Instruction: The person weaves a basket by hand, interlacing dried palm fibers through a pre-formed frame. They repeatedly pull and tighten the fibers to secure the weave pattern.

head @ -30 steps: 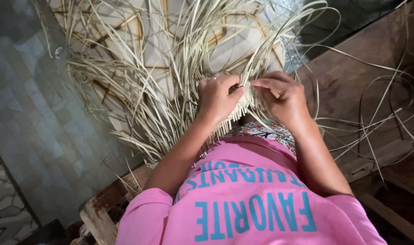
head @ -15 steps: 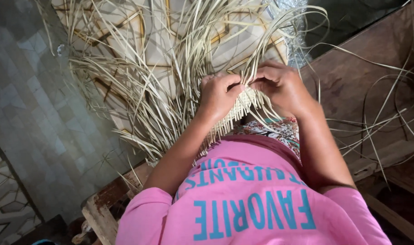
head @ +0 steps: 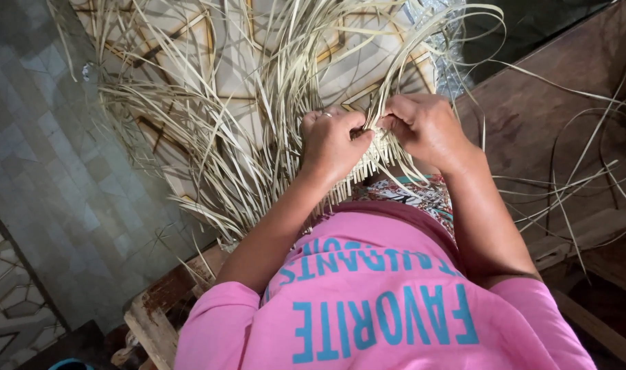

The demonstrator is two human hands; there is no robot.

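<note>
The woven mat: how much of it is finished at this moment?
Done: only a narrow woven strip shows under the hands. In hand: left hand and right hand pinch strands at its edge. Left: a large fan of loose strips lies unwoven.

1. The left hand (head: 332,142) and right hand (head: 426,127) pinch pale straw strips (head: 258,103) at the woven edge (head: 361,164), fingers (head: 350,122) curled.
2. Loose strips fan over the tiled floor (head: 66,192) (grey, patterned).
3. A pink shirt (head: 381,301) fills the foreground.

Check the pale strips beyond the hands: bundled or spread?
Spread: the pale strips fan loosely outward over the floor from the woven edge in both hands.
</note>
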